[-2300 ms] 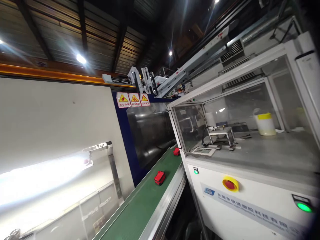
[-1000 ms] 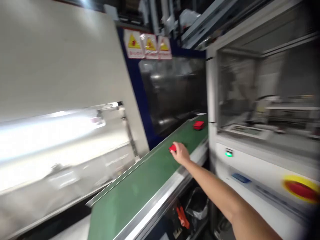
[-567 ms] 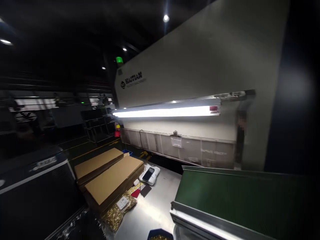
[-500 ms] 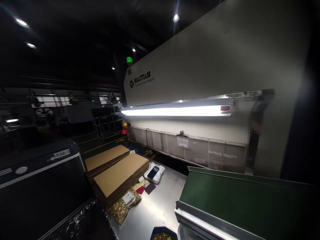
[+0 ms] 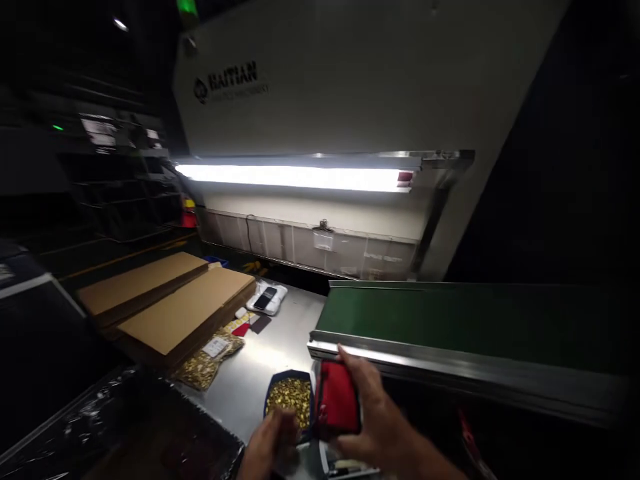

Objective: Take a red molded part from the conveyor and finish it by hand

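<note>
My right hand (image 5: 377, 417) is closed around a red block-like thing with a dark side (image 5: 339, 398), held up near the conveyor's front rail. What exactly it is I cannot make out. Just left of it, my left hand (image 5: 270, 440) is blurred, low in front of a blue bin (image 5: 273, 381) full of small brass-coloured metal parts (image 5: 290, 397). Its fingers are smeared by motion, so their grip does not show. Below the red block, a pale container (image 5: 345, 467) is partly hidden by my right hand.
A green conveyor belt (image 5: 425, 320) runs off to the right. On the metal table (image 5: 280, 340) lie flat cardboard stacks (image 5: 200, 307), a bag of brass-coloured parts (image 5: 205, 363), and a phone (image 5: 265, 298) on a white packet. A bright tube lamp (image 5: 300, 177) crosses the machine behind.
My view has turned right and down. Both hands have come into sight, the right one with the red block in it. More of the parts bin now shows.
</note>
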